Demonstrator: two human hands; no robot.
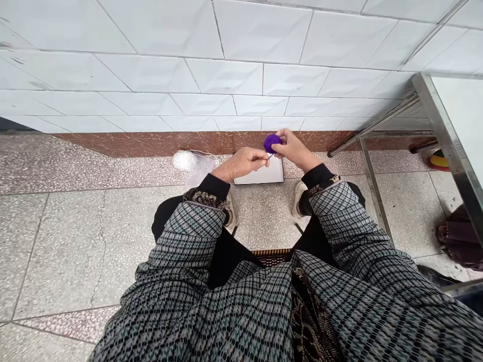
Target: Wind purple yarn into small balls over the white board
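Purple yarn ball [270, 143]: one | right hand [293, 148]: gripping it | left hand [245, 160]: pinching one strand [270, 156]

You're working in bright, soft, even light whose source you can't place; shadows are faint. Your wall tiles [249, 30] carry a pale sheen, and the white yarn [184, 161] and tabletop [460, 110] look nearly washed out. Your black trousers [230, 256] lose detail. Your left hand [241, 163], right hand [292, 148] and purple yarn ball [271, 143] read fairly clearly, while wide-angle distortion stretches your edges.
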